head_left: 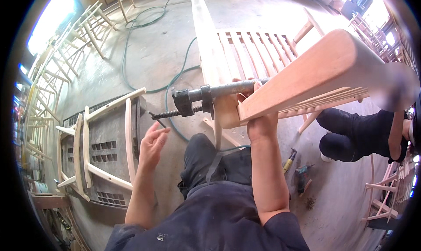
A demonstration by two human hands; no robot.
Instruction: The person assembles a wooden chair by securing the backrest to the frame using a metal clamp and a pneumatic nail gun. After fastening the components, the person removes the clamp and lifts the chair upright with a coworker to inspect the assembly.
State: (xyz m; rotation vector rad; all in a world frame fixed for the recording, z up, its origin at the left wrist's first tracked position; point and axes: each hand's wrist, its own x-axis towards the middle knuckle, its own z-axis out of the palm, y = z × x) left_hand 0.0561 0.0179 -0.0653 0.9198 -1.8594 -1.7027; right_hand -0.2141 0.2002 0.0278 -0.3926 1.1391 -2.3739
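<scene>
A pale wooden bench frame (263, 53) with a slatted back stands in front of me, its thick top rail (315, 71) slanting up to the right. A grey metal bar clamp (206, 97) grips the frame's end post, its threaded screw handle (164, 115) pointing left. My right hand (258, 115) is closed around the frame's corner joint beside the clamp bar. My left hand (152, 143) hovers open, fingers spread, just below the screw handle and not touching it.
A wooden chair part (105, 141) lies on a grey slotted platform at my left. Green hose (166, 80) winds over the concrete floor. Drills (300, 176) lie on the floor at right, near a crouching person in dark clothes (359, 137). Chair frames are stacked at both sides.
</scene>
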